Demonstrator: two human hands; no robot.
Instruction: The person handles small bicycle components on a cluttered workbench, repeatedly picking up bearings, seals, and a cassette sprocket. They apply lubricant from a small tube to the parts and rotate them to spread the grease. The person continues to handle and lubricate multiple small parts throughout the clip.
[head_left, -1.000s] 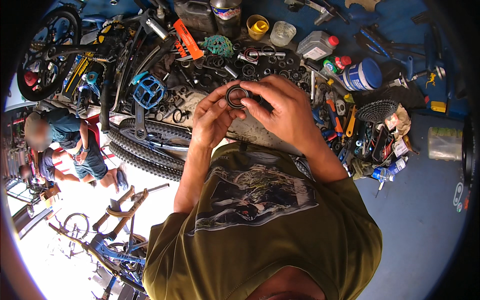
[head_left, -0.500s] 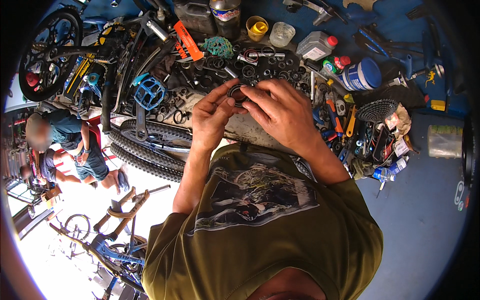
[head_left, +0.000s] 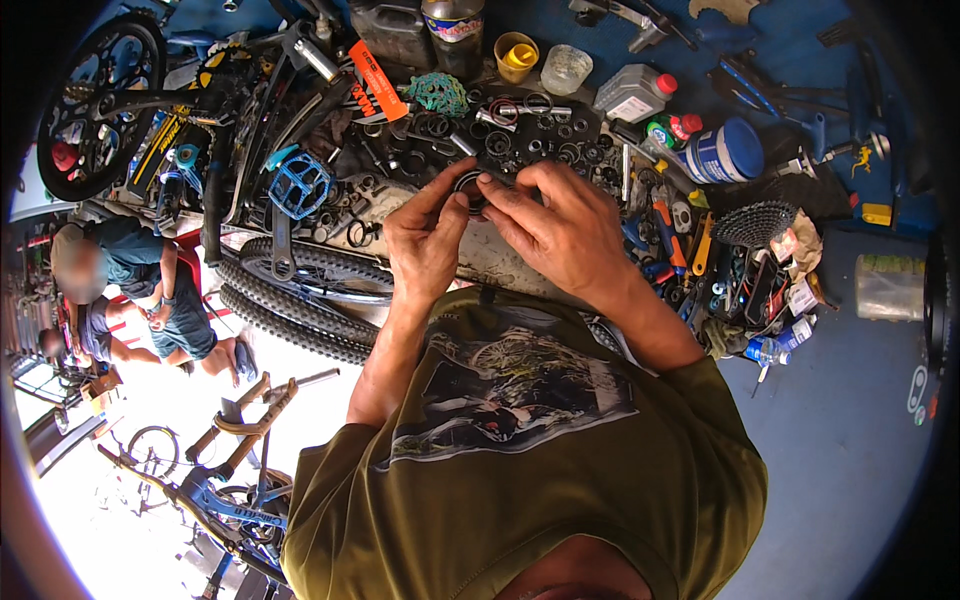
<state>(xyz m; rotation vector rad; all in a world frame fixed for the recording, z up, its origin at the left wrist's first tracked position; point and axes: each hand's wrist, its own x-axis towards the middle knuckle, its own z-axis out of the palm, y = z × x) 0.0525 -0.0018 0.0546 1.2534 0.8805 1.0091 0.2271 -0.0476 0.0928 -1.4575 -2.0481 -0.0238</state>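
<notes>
A small dark ring-shaped bearing [head_left: 470,184] is held up over the near edge of the cluttered workbench. My left hand [head_left: 428,232] pinches its left side between thumb and fingers. From the right, my right hand [head_left: 565,220] has its fingertips pressed on the ring's right rim, with the other fingers bent. Part of the ring is covered by my fingers. Beyond both hands, many loose rings and small metal bike parts [head_left: 500,140] lie on a black mat.
A blue pedal [head_left: 300,185] and bike tyres [head_left: 290,315] are to the left. Bottles, a blue-and-white tub [head_left: 725,150], a cassette [head_left: 755,222] and hand tools crowd the bench's right side. A person [head_left: 140,290] sits at far left, near a bike frame [head_left: 230,510].
The fingers of my right hand have shifted slightly on the ring, and my left thumb sits a little straighter against it. The ring stays in about the same place.
</notes>
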